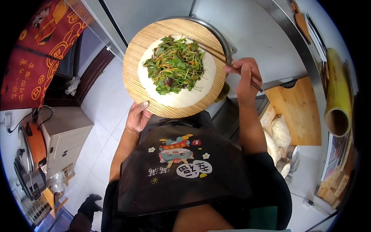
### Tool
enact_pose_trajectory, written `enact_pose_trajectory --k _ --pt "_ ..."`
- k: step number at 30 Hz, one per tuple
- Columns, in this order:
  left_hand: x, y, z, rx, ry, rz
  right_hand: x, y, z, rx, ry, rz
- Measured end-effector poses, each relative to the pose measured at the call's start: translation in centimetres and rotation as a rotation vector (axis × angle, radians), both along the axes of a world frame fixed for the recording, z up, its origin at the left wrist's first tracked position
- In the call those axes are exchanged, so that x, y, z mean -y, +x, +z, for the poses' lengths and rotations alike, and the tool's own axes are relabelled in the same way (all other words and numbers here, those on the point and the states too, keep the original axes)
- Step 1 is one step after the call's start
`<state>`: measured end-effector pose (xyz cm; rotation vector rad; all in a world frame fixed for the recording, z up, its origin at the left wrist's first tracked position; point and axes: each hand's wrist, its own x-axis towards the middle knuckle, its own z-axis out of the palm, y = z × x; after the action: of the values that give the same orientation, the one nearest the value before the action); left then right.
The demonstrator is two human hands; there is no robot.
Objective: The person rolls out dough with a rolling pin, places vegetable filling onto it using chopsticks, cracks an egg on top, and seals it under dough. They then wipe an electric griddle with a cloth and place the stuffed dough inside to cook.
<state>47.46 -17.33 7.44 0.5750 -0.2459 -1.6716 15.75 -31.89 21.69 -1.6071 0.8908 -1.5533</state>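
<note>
My left hand grips the near-left rim of a round bamboo board, with the thumb on top and the fingers mostly hidden underneath. A thin, pale round sheet of dough lies flat on the board. Heaped over much of the dough is a mix of chopped green leaves and stems with orange shreds. At the board's right, my right hand is closed around a pair of wooden chopsticks. Their tips reach the upper right edge of the greens.
Behind the board shows the rim of a round metal pan. A wooden cutting board and bagged pale items are at right, near a bamboo tube. Left are a cabinet and a red curtain; a dark shoe shows lower left.
</note>
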Motion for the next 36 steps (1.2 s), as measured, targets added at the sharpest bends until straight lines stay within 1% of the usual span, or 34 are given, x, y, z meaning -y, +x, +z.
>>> enact_pose_trajectory --k 3,6,9,12,16,17,18,23,27,30,31,36 --pt "0.2 0.1 0.2 0.010 0.004 -0.002 1.2 -0.2 0.4 0.109 0.116 0.038" --pt "0.1 0.2 0.5 0.017 -0.010 0.004 2.2 -1.7 0.7 0.240 0.287 0.134" --pt "0.4 0.0 0.8 0.027 -0.013 0.008 2.4 -1.0 -0.6 0.170 0.342 0.072" --pt "0.3 -0.2 0.7 0.030 -0.001 0.031 0.7 2.0 -0.6 0.003 0.316 0.053" --pt "0.4 -0.4 1.0 0.049 -0.002 0.029 -0.6 4.3 -0.2 -0.047 0.333 0.192" --pt "0.4 -0.3 1.0 0.053 -0.003 0.025 -0.4 4.4 -0.6 0.002 0.344 0.244" --pt "0.4 -0.3 1.2 0.053 -0.003 0.022 -0.2 4.6 -0.6 0.010 0.347 0.237" --pt "0.4 -0.1 1.2 0.049 -0.010 0.017 1.8 4.1 -0.2 0.019 0.323 0.140" --pt "0.1 0.1 0.6 0.048 -0.004 0.032 3.3 1.2 1.4 0.225 0.339 0.090" --pt "0.2 -0.2 0.2 0.050 -0.008 0.057 2.0 1.4 1.2 0.121 0.438 0.126" --pt "0.2 -0.4 0.6 0.047 -0.006 0.066 1.7 1.4 0.9 0.123 0.462 0.093" --pt "0.2 -0.3 0.2 0.009 0.026 0.105 1.4 0.2 0.9 0.072 0.462 0.062"
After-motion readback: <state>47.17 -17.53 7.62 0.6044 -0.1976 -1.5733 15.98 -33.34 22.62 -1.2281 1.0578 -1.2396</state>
